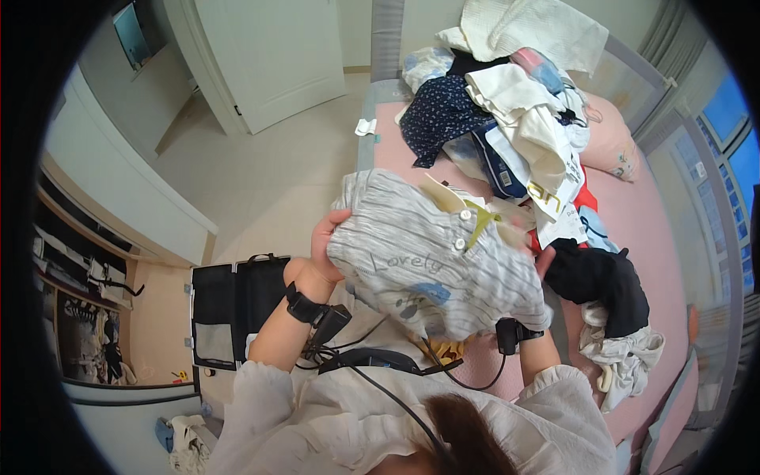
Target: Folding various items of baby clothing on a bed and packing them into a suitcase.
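A grey-and-white striped button-up garment (409, 261) hangs spread between my two hands in front of my body. It bears lettering, a blue patch and white buttons, and an olive-green trim shows at its neck. My left hand (326, 240) grips its left edge, thumb on top. On the other side my right hand (544, 261) holds it from behind; the cloth covers most of that hand, and only some fingers show. Just beyond lies a heap of clothes with a navy patterned garment (442, 113) and a white cloth (516, 113). Black clothing (599, 279) lies close to my right hand.
The heap rests on a pink bed (647, 237) with mesh side rails (694, 196). A pink pillow (608, 139) lies beside it. An open black case (237, 314) is on the floor at left, near an open wardrobe (89, 332). Cables (398, 392) cross my lap.
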The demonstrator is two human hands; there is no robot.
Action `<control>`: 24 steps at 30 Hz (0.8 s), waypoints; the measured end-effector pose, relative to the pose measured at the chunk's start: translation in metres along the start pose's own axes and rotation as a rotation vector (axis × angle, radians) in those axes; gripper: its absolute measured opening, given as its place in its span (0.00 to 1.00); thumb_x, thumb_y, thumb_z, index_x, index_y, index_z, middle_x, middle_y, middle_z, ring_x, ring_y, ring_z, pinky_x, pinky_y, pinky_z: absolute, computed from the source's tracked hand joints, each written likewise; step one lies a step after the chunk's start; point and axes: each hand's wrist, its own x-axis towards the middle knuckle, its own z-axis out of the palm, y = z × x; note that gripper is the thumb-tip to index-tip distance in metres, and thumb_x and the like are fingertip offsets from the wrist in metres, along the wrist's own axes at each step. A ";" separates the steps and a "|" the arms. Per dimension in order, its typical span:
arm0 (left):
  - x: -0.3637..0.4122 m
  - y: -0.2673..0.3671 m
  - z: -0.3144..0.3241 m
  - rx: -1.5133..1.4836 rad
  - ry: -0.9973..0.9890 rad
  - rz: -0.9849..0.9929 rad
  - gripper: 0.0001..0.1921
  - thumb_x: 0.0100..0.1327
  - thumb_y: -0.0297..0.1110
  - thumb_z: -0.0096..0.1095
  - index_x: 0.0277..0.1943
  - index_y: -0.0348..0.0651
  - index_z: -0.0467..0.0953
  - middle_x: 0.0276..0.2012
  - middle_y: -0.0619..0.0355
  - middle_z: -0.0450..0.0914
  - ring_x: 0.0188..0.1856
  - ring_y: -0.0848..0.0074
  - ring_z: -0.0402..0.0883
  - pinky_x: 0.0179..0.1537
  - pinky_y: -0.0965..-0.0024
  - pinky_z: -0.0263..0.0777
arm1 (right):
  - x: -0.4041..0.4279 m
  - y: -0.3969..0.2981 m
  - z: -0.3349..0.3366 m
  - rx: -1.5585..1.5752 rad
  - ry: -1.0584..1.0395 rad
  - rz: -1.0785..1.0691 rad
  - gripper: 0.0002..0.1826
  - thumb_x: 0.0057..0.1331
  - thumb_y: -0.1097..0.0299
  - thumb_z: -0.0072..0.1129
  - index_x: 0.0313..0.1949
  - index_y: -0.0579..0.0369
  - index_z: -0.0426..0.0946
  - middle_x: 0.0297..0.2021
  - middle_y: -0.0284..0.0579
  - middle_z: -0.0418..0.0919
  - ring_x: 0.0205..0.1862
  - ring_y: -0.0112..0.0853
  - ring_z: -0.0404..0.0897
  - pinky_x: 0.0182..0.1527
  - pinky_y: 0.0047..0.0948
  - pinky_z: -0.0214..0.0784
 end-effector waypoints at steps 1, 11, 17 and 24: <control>0.002 -0.002 -0.002 0.000 -0.003 -0.003 0.23 0.63 0.39 0.41 0.54 0.31 0.68 0.50 0.43 0.74 0.51 0.60 0.75 0.56 0.59 0.66 | -0.021 0.003 -0.016 -0.540 0.184 0.132 0.36 0.66 0.49 0.44 0.64 0.61 0.50 0.60 0.54 0.62 0.62 0.39 0.61 0.62 0.38 0.56; -0.006 0.005 -0.017 0.038 0.085 -0.080 0.26 0.68 0.43 0.40 0.63 0.36 0.57 0.55 0.48 0.70 0.55 0.62 0.72 0.58 0.58 0.64 | -0.068 0.022 -0.065 0.013 0.552 0.114 0.28 0.69 0.55 0.35 0.63 0.60 0.54 0.60 0.50 0.63 0.60 0.38 0.64 0.63 0.37 0.54; 0.005 0.010 -0.011 0.629 0.248 0.304 0.41 0.58 0.21 0.57 0.69 0.49 0.41 0.51 0.50 0.71 0.52 0.70 0.74 0.53 0.67 0.69 | -0.028 -0.010 -0.059 0.079 0.413 0.014 0.27 0.70 0.54 0.30 0.60 0.60 0.59 0.57 0.49 0.66 0.57 0.40 0.67 0.61 0.40 0.57; 0.004 0.015 -0.009 0.891 0.204 0.279 0.42 0.54 0.17 0.60 0.68 0.48 0.45 0.49 0.52 0.72 0.50 0.74 0.74 0.52 0.71 0.69 | -0.013 -0.026 -0.050 0.359 0.879 0.285 0.27 0.67 0.48 0.35 0.54 0.57 0.67 0.55 0.49 0.70 0.56 0.44 0.69 0.59 0.45 0.59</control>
